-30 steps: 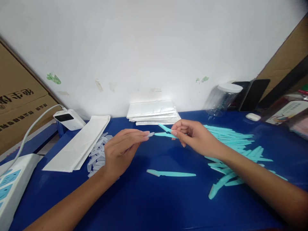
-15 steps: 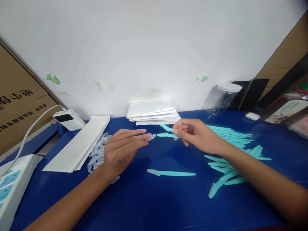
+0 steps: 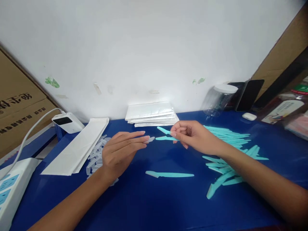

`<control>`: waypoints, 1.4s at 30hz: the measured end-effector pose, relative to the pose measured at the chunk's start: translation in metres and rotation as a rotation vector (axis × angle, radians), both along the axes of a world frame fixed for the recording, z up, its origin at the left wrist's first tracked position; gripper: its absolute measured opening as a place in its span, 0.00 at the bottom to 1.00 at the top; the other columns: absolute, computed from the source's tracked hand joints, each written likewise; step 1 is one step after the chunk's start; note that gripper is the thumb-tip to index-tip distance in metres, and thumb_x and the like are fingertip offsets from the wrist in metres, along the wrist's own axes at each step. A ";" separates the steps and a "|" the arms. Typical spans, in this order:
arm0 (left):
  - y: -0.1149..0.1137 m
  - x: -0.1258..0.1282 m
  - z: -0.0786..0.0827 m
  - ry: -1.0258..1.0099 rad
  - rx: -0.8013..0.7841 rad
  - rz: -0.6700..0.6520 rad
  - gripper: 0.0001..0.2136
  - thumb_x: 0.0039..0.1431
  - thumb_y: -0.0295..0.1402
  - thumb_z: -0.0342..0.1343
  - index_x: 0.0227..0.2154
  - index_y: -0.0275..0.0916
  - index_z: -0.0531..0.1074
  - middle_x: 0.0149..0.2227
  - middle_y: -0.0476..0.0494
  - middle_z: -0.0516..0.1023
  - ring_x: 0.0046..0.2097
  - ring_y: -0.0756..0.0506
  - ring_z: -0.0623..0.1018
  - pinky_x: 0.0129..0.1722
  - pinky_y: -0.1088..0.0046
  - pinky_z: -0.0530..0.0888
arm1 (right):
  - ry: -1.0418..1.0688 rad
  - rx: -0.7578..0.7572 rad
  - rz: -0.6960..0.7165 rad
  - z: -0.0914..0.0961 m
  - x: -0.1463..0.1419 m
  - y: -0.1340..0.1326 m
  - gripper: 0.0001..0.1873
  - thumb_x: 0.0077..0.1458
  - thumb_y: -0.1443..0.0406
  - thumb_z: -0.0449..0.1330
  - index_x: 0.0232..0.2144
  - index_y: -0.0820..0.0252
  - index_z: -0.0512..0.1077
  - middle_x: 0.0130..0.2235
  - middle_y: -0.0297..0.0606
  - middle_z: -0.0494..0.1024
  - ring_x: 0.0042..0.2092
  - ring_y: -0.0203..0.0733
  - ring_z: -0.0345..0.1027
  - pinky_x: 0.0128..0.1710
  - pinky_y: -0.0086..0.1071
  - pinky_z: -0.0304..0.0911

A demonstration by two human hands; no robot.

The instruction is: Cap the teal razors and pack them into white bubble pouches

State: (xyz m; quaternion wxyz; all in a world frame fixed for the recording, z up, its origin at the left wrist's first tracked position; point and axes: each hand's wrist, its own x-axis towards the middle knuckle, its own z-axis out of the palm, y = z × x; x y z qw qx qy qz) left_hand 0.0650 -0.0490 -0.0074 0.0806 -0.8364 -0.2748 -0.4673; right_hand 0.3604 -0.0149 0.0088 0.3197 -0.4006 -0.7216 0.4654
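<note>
My right hand [image 3: 192, 136] pinches two teal plastic razor handles [image 3: 163, 138] above the blue table, their tips pointing left. My left hand [image 3: 120, 150] faces them with fingers stretched together, pinching a small clear plastic cap [image 3: 151, 139] at its fingertips, a short gap from the nearer teal tip. One capped teal razor [image 3: 169, 175] lies flat on the table [image 3: 154, 199] in front of both hands. A heap of teal razors [image 3: 231, 150] lies under and behind my right forearm. A pile of clear caps [image 3: 95, 155] sits just left of my left hand.
White flat packets [image 3: 150, 114] are stacked at the wall. A long white bag [image 3: 78, 149], a power bank [image 3: 67, 122] with cable and a power strip [image 3: 9, 189] lie at the left. A clear jar [image 3: 218, 99], phones [image 3: 249, 94] and an earbud case [image 3: 249, 116] stand at the right. Cardboard boxes flank both sides.
Both hands stay almost in place; the clear cap and the teal tip have drawn slightly apart. The view has shifted a little.
</note>
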 end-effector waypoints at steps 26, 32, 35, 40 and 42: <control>-0.013 0.017 -0.001 0.107 -0.016 -0.264 0.10 0.70 0.20 0.57 0.37 0.42 0.78 0.45 0.45 0.90 0.52 0.37 0.88 0.47 0.61 0.83 | -0.056 -0.172 0.181 0.003 -0.012 -0.014 0.19 0.62 0.49 0.70 0.41 0.58 0.77 0.27 0.30 0.75 0.23 0.31 0.61 0.22 0.27 0.56; -0.018 0.019 -0.001 0.167 0.001 -0.270 0.14 0.72 0.20 0.53 0.31 0.42 0.74 0.47 0.45 0.89 0.56 0.38 0.86 0.50 0.61 0.83 | -0.046 -0.174 0.154 0.004 -0.018 -0.023 0.19 0.63 0.48 0.69 0.38 0.58 0.77 0.25 0.27 0.70 0.23 0.31 0.56 0.21 0.28 0.53; -0.014 0.016 -0.001 0.211 0.108 -0.182 0.10 0.67 0.20 0.60 0.34 0.43 0.76 0.51 0.45 0.88 0.60 0.36 0.84 0.54 0.58 0.83 | -0.048 -0.119 0.108 -0.003 -0.017 -0.018 0.20 0.63 0.47 0.68 0.39 0.57 0.76 0.25 0.27 0.70 0.23 0.32 0.58 0.23 0.29 0.54; 0.018 -0.017 0.009 0.193 0.139 0.166 0.07 0.64 0.28 0.65 0.42 0.45 0.79 0.40 0.45 0.89 0.42 0.40 0.86 0.44 0.61 0.81 | -0.111 0.044 -0.038 -0.015 -0.009 -0.001 0.20 0.64 0.47 0.66 0.38 0.58 0.77 0.28 0.31 0.73 0.26 0.34 0.62 0.27 0.30 0.58; 0.033 -0.041 0.016 0.257 -0.106 0.286 0.06 0.67 0.37 0.63 0.43 0.45 0.81 0.36 0.43 0.86 0.38 0.39 0.84 0.38 0.63 0.79 | -0.138 0.064 -0.065 -0.016 -0.005 0.005 0.21 0.64 0.47 0.66 0.37 0.58 0.77 0.27 0.31 0.73 0.25 0.34 0.62 0.26 0.30 0.59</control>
